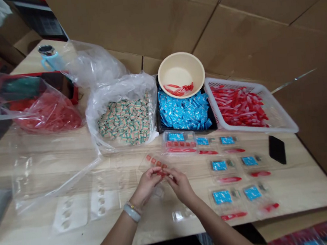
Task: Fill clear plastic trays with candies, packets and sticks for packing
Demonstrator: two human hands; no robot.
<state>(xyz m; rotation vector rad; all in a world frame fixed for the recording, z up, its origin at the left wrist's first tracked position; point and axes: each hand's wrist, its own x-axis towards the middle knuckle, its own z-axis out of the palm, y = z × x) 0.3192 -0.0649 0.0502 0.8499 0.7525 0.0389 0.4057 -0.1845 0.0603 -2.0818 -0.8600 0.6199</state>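
Observation:
My left hand, with a pale bangle at its wrist, and my right hand meet at the middle of the table. Their fingertips are closed together on a small red piece, too small to name and partly covered by the fingers. Just beyond them lies a clear strip with a row of orange-red squares. Behind that sits a stack of clear blister trays with a blue packet, red squares and a red stick. A clear plastic piece shows below my hands.
Filled clear trays stand in rows at right, near a black phone. Along the back are a bag of small blocks, blue packets, a cream bowl and a white basket. Red plastic bags lie left.

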